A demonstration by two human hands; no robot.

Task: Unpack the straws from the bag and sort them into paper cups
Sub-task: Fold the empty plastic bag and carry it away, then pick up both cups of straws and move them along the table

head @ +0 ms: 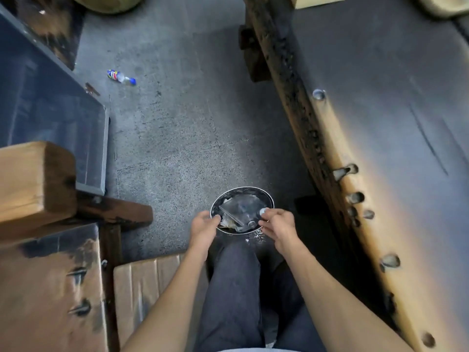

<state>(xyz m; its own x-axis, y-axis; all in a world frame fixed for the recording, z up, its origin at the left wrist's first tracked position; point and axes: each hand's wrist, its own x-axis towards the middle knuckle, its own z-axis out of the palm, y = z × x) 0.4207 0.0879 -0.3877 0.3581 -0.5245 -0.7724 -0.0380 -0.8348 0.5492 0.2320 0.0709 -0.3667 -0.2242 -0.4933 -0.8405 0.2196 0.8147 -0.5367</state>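
Overhead, head view: both hands were seen lowered over a round bin [269,196] on the grey floor [177,138], at 6 o'clock in the frame.
Task object: a crumpled clear plastic bag [239,208] was seen lying in the bin; whether straws remained in it could not be told. No paper cups were in view.
Left hand [203,228]: loosely curled at the rim's 8 o'clock; contact with the bag could not be confirmed.
Right hand [278,224]: fingers bent at the rim's 4 o'clock, beside a small pale object; a grip could not be confirmed.
Key relation: the bag lay between the hands, toward 12 o'clock from both; its long crease ran from 10 to 4 o'clock, and the right hand was judged nearer.
Surroundings: a wooden bench [355,148] was seen at 3 o'clock and a plastic bottle [121,77] at 10 o'clock.
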